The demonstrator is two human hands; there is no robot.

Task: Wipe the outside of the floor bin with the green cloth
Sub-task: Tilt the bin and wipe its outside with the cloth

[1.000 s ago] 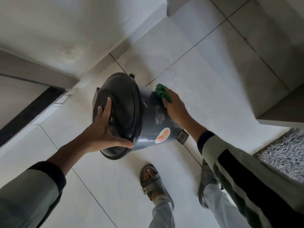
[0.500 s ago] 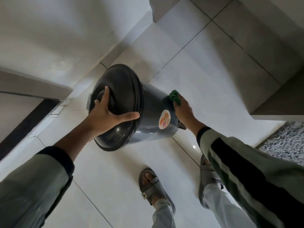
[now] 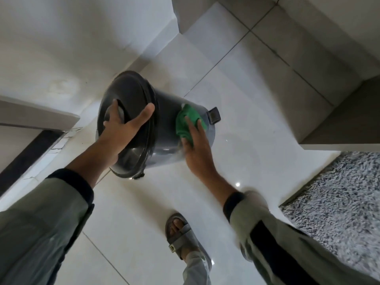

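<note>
A dark grey round floor bin (image 3: 164,145) with a black lid (image 3: 131,95) stands tilted on the white tiled floor, its foot pedal (image 3: 213,115) on the far right side. My left hand (image 3: 123,128) is spread over the lid, thumb hooked over the rim, holding the bin. My right hand (image 3: 195,145) presses the green cloth (image 3: 186,122) flat against the bin's side wall, fingers over the cloth. The sticker on the bin is hidden.
A white wall and step (image 3: 61,58) rise just behind the bin on the left. A grey shaggy mat (image 3: 339,206) lies at the right. A tiled ledge (image 3: 329,120) stands at the right. My sandalled foot (image 3: 181,233) is on the floor below the bin.
The bin has been turned, so its pedal now shows on the far side and the sticker is out of sight. My right hand slid the cloth from the far edge onto the near side wall.
</note>
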